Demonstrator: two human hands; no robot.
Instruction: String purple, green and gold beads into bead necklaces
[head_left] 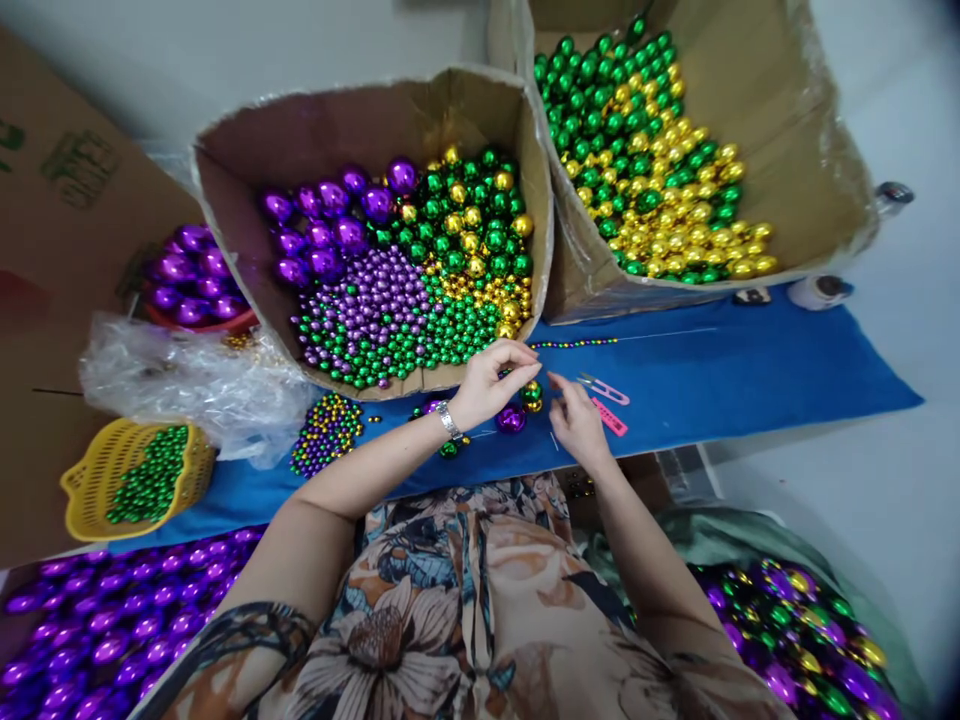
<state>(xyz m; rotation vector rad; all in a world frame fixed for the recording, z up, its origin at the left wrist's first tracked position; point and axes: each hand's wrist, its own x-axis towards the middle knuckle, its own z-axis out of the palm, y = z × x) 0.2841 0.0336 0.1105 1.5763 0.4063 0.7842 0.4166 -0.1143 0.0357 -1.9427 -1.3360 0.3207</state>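
My left hand (491, 382), with a metal watch (449, 420) on its wrist, is at the front of the bead box. Its thumb and fingers are pinched together; whatever they grip is too small to make out. To its right my right hand (579, 424) has curled fingers near the left fingertips, and I cannot make out anything in them. Between and below the hands lie a shiny purple ball (511, 418) and a cluster of green and gold beads (532, 396). A strand of small beads (574, 343) stretches away behind them, its thin thread running right.
A cardboard box (360, 110) of purple, green and gold beads stands ahead, another box (787, 130) behind right. Pink thread snips (611, 390) and a pink tool (609, 417) lie on blue cloth (750, 370). Left are a bead pile (327, 435) and yellow basket (82, 495).
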